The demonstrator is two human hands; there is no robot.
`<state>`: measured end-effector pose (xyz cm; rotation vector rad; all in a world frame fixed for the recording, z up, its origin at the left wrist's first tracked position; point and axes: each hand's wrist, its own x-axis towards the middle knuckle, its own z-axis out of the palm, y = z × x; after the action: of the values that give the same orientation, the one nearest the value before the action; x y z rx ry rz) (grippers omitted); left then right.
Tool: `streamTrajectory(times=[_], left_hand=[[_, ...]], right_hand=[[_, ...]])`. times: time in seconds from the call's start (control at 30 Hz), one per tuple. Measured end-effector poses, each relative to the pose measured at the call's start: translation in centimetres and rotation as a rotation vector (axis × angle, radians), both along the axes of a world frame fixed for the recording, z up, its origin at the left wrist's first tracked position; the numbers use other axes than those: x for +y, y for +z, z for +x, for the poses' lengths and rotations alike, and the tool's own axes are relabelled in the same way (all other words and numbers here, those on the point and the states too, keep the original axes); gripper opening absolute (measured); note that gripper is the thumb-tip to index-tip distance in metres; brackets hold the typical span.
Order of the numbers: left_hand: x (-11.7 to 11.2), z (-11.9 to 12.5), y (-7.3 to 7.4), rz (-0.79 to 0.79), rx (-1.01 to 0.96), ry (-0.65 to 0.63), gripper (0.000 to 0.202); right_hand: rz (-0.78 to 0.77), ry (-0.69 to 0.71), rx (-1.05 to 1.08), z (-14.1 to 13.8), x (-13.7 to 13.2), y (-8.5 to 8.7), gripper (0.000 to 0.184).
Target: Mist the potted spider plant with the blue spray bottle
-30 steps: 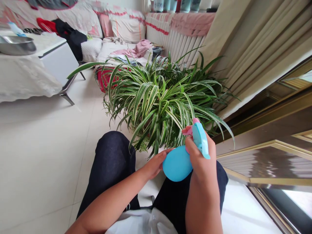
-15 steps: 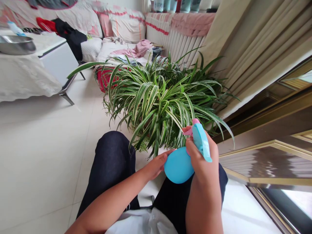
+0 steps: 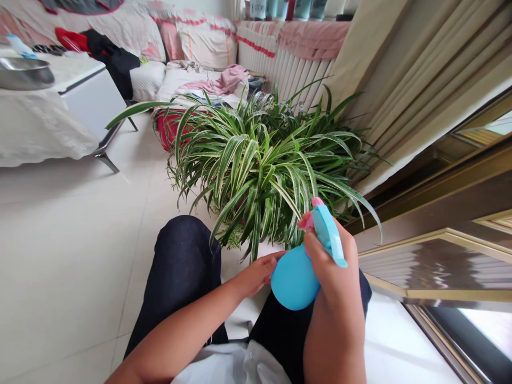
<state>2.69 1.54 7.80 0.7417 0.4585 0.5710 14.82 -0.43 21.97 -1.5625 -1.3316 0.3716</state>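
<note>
A blue spray bottle (image 3: pixel 295 277) with a pink nozzle and trigger is held over my lap, its nozzle pointing toward the plant. My right hand (image 3: pixel 334 261) wraps round its neck, index finger at the pink trigger (image 3: pixel 307 222). From the left, my left hand (image 3: pixel 258 274) steadies the round body; its fingertips are partly hidden behind the bottle. Just beyond is a bushy spider plant (image 3: pixel 256 160) with long, white-edged green leaves, some of which look wet. Leaves hide most of its container.
At the left stands a cloth-covered table (image 3: pixel 86 106) bearing a metal bowl (image 3: pixel 26 73). A covered sofa (image 3: pixel 200 45) with clothes lies behind the plant. Beige curtains (image 3: pixel 404 90) and a brown glossy panel (image 3: pixel 440 261) flank the right. Pale tiles (image 3: pixel 72 256) cover the floor.
The spray bottle has tipped slightly, its round body moving a little lower in view. Both hands keep their hold. The whole scene has shifted slightly left.
</note>
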Motion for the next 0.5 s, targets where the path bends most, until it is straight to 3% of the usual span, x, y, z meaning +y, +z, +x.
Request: streamTrajectory(times=[0.23, 0.5], left_hand=[[0.43, 0.05, -0.26, 0.031, -0.048, 0.018, 0.08], [0.24, 0.09, -0.42, 0.028, -0.055, 0.04, 0.077]], right_hand=[[-0.037, -0.018, 0.066, -0.07, 0.25, -0.26, 0.031], [-0.01, -0.012, 0.043, 0.05, 0.47, -0.67, 0.023]])
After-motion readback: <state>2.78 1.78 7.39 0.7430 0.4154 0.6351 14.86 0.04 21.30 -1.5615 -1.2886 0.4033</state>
